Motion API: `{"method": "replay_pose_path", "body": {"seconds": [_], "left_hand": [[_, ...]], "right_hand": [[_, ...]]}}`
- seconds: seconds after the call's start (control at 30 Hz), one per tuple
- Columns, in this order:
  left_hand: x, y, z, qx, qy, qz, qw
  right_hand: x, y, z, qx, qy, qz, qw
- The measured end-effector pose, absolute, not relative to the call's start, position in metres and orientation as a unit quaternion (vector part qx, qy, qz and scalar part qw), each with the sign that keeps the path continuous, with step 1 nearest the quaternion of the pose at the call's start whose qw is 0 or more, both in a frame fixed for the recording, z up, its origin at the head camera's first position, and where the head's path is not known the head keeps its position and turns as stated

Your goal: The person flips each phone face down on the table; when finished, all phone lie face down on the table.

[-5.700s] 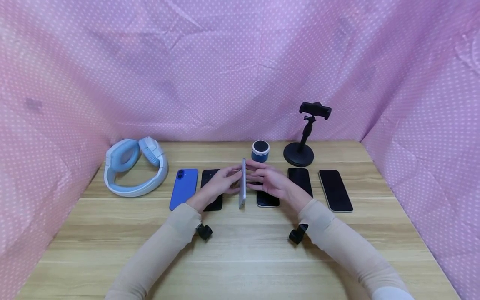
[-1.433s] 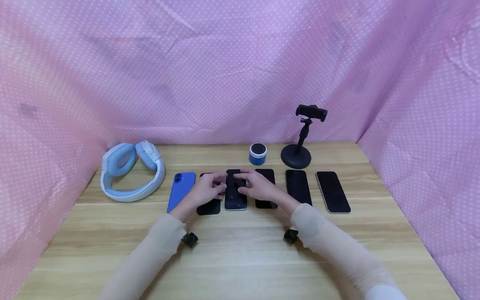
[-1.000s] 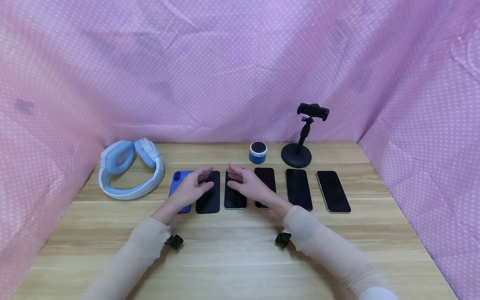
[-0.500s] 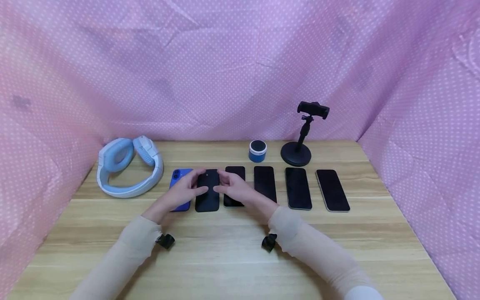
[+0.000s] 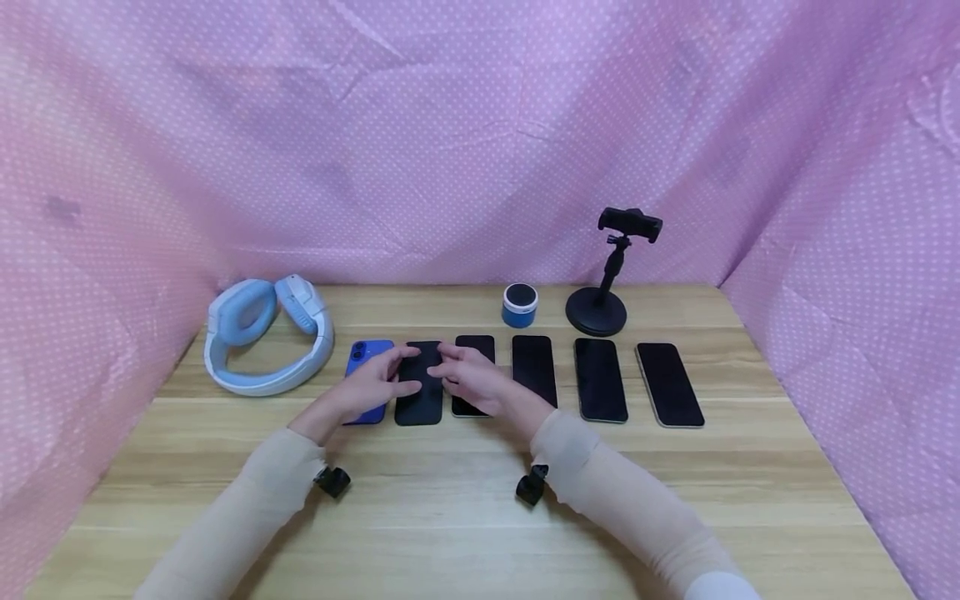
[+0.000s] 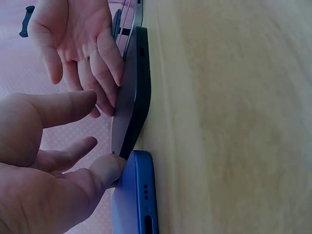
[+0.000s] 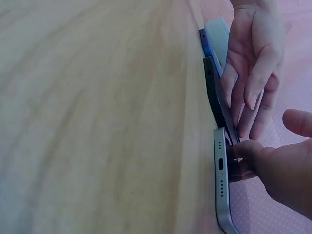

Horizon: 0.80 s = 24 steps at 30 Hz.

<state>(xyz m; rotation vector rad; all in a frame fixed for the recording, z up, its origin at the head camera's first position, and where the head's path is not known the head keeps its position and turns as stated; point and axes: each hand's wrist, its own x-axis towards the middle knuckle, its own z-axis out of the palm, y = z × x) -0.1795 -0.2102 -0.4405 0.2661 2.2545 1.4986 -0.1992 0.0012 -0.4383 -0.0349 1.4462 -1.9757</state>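
Note:
A black phone (image 5: 418,396), second from the left in the row, lies between the two hands. My left hand (image 5: 371,385) reaches over the blue phone (image 5: 372,414), with fingertips right at the black phone's left edge. Its thumb stands apart in the left wrist view. At the opposite edge are the fingers of my right hand (image 5: 474,379), which covers part of a silver-edged phone (image 5: 474,343). In the right wrist view, the silver-edged phone (image 7: 222,180) lies beside the right fingers and the black phone (image 7: 218,95) beyond it. Neither hand grips anything.
Three more dark phones continue the row: one partly behind the right forearm (image 5: 532,362), then another phone (image 5: 601,379) and the rightmost phone (image 5: 670,383). Light blue headphones (image 5: 270,383) lie left. Behind stand a small blue speaker (image 5: 519,313) and a black phone stand (image 5: 596,312).
The silver-edged phone, earlier held on edge between both hands, now lies flat in the row. Both hands have since moved left to the black phone.

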Motion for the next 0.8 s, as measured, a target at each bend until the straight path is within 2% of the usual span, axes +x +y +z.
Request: {"method": "replay_pose_path", "body": {"seconds": [0.43, 0.8], "left_hand": [[-0.18, -0.208, -0.445, 0.078, 0.789, 0.565, 0.23], [-0.182, -0.215, -0.443, 0.074, 0.792, 0.562, 0.226]], "right_hand": [[-0.196, 0.012, -0.453, -0.01, 0.531, -0.77, 0.355], [-0.201, 0.01, -0.445, -0.022, 0.519, -0.77, 0.37]]}}
